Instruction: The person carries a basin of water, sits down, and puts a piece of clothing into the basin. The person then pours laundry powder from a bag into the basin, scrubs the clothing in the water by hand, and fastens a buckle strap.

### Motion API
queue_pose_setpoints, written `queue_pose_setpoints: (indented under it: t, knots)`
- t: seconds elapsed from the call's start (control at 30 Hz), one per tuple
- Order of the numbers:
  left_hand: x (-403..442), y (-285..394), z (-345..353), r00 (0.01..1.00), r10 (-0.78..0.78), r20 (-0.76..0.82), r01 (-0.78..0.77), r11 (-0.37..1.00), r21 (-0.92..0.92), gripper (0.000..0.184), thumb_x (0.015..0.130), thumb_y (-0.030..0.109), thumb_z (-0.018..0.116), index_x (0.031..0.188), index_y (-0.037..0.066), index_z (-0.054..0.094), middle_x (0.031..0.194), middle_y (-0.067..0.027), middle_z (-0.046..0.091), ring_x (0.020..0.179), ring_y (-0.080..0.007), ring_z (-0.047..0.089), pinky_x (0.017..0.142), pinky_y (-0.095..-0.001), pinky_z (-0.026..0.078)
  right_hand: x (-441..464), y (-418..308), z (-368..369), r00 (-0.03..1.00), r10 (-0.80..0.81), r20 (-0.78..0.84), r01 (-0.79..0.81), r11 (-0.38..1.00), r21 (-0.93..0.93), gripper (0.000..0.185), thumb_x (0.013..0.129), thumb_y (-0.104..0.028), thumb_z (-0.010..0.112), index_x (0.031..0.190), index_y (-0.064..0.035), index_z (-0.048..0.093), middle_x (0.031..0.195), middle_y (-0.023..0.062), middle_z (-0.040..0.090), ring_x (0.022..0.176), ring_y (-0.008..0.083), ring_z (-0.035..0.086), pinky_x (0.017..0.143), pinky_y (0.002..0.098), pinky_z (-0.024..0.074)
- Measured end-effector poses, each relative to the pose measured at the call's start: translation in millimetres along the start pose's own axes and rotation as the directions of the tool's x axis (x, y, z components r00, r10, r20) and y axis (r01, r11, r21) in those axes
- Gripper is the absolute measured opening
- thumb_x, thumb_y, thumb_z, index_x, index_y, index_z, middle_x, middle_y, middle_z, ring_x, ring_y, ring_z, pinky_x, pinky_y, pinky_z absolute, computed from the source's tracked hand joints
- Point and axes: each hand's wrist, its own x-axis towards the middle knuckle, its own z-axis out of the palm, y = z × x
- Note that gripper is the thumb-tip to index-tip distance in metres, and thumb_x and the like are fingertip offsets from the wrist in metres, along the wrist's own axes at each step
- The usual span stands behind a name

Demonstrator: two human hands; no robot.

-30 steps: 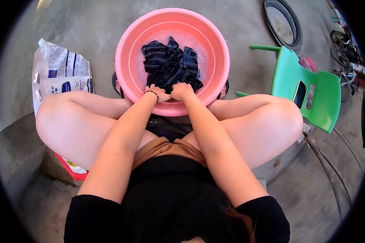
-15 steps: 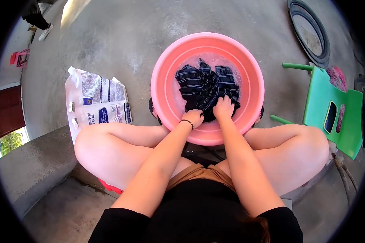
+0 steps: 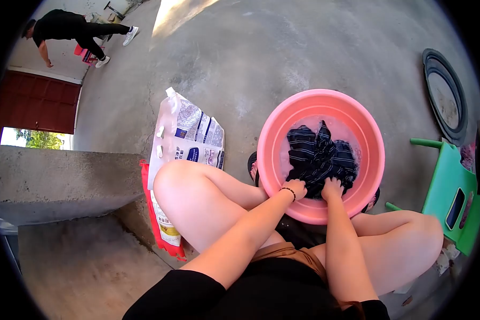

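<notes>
A pink basin point(image 3: 271, 141) stands on the floor between my feet, with sudsy water in it. Dark striped cloth point(image 3: 317, 154) lies bunched and wet inside. My left hand point(image 3: 295, 189), with a dark beaded bracelet at the wrist, is at the cloth's near left edge, its fingers curled on the fabric. To its right my right hand point(image 3: 333, 188) has its fingers bent into the cloth near the basin's front. Both hands' fingertips are partly hidden against the dark fabric.
A large detergent pouch point(image 3: 197, 130) stands left of the basin, by a red and white bag point(image 3: 165, 226). At right are a green chair point(image 3: 437, 186) holding a phone point(image 3: 455, 208) and a black tyre point(image 3: 447, 98). Another person point(image 3: 69, 26) is at the upper left, beside a low concrete wall point(image 3: 64, 181).
The view has swung left, shifting the basin right and down in the picture and bringing the other person into sight. My hands remain at the cloth, slightly farther apart than a second ago.
</notes>
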Motion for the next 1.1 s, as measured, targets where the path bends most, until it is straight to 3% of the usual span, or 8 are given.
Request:
queue_pose_setpoints:
  t: [0.1, 0.17, 0.27, 0.5, 0.6, 0.7, 0.77, 1.1]
  knots:
    - [1, -3, 5, 1.0, -0.007, -0.021, 0.006, 0.999, -0.041, 0.036, 0.083, 0.027, 0.042, 0.109, 0.007, 0.059, 0.116, -0.0187, 0.055, 0.106, -0.0344, 0.054, 0.091, -0.0442, 0.044, 1, -1, -6, 0.982, -0.044, 0.182, 0.044, 0.999, 0.006, 0.029, 0.081, -0.014, 0.05, 0.11, -0.0104, 0.054, 0.12, 0.0116, 0.049, 0.113, 0.0304, 0.046, 0.09, 0.0522, 0.0365]
    - [5, -6, 8, 1.0, -0.018, 0.0, 0.018, 0.999, -0.048, 0.037, 0.083, 0.026, 0.042, 0.11, 0.007, 0.058, 0.117, -0.0189, 0.055, 0.107, -0.0344, 0.054, 0.091, -0.0434, 0.044, 5, -3, 7, 0.984, 0.119, -0.133, -0.116, 0.993, 0.032, 0.031, 0.081, -0.014, 0.05, 0.112, -0.0121, 0.056, 0.125, 0.0099, 0.048, 0.116, 0.0309, 0.045, 0.095, 0.0522, 0.0345]
    - [8, -11, 9, 0.999, -0.032, 0.029, 0.034, 0.997, -0.063, 0.038, 0.083, 0.026, 0.042, 0.112, 0.006, 0.057, 0.118, -0.0191, 0.055, 0.108, -0.0345, 0.053, 0.092, -0.0434, 0.043, 8, -1, -9, 0.967, -0.047, 0.252, 0.049, 0.999, -0.003, 0.033, 0.079, -0.015, 0.052, 0.111, -0.0097, 0.057, 0.121, 0.0112, 0.05, 0.113, 0.0307, 0.046, 0.091, 0.0502, 0.0379]
    - [8, -6, 1, 0.998, -0.042, 0.044, 0.047, 0.994, -0.103, 0.04, 0.083, 0.025, 0.043, 0.116, 0.007, 0.057, 0.118, -0.0193, 0.055, 0.107, -0.0352, 0.054, 0.092, -0.0431, 0.043, 11, -2, -23, 0.969, 0.038, 0.246, -0.059, 0.995, 0.076, 0.036, 0.075, -0.019, 0.058, 0.111, -0.0129, 0.06, 0.119, 0.011, 0.05, 0.118, 0.0292, 0.043, 0.093, 0.0489, 0.0366]
    - [19, -11, 5, 1.0, -0.009, -0.016, 0.007, 0.992, -0.125, 0.04, 0.082, 0.025, 0.043, 0.115, 0.009, 0.058, 0.114, -0.0185, 0.058, 0.106, -0.0337, 0.055, 0.091, -0.042, 0.044, 8, 1, -5, 0.986, 0.154, -0.064, -0.152, 0.988, 0.029, 0.035, 0.077, -0.022, 0.055, 0.11, -0.0146, 0.058, 0.12, 0.0103, 0.05, 0.116, 0.0317, 0.044, 0.095, 0.0472, 0.0349]
    - [23, -14, 6, 0.994, -0.001, -0.111, -0.017, 0.986, -0.168, 0.034, 0.083, 0.024, 0.043, 0.108, 0.009, 0.06, 0.109, -0.0159, 0.061, 0.101, -0.0321, 0.058, 0.087, -0.0408, 0.046, 15, 7, -19, 0.97, 0.049, 0.24, -0.082, 0.989, 0.126, 0.042, 0.069, -0.029, 0.063, 0.108, -0.0137, 0.06, 0.121, 0.0118, 0.052, 0.114, 0.0295, 0.048, 0.097, 0.0478, 0.0366]
    - [19, -9, -4, 0.986, -0.052, -0.156, 0.028, 0.988, -0.151, 0.028, 0.084, 0.023, 0.043, 0.099, 0.008, 0.061, 0.102, -0.0179, 0.063, 0.089, -0.0348, 0.061, 0.08, -0.0432, 0.048, 15, 10, -6, 0.97, 0.103, -0.222, -0.089, 0.993, 0.072, 0.031, 0.073, -0.02, 0.057, 0.102, -0.0122, 0.062, 0.109, 0.0096, 0.058, 0.106, 0.0271, 0.053, 0.085, 0.0457, 0.041]
    - [24, -22, -10, 0.942, -0.176, -0.287, 0.083, 0.947, -0.31, 0.027, 0.084, 0.023, 0.041, 0.095, 0.006, 0.06, 0.095, -0.0214, 0.063, 0.09, -0.0399, 0.058, 0.081, -0.0446, 0.047, 26, 10, -30, 0.981, -0.064, 0.185, -0.001, 0.944, 0.33, 0.03, 0.069, -0.021, 0.063, 0.094, -0.0034, 0.066, 0.099, 0.0168, 0.063, 0.091, 0.0321, 0.062, 0.077, 0.0404, 0.0514]
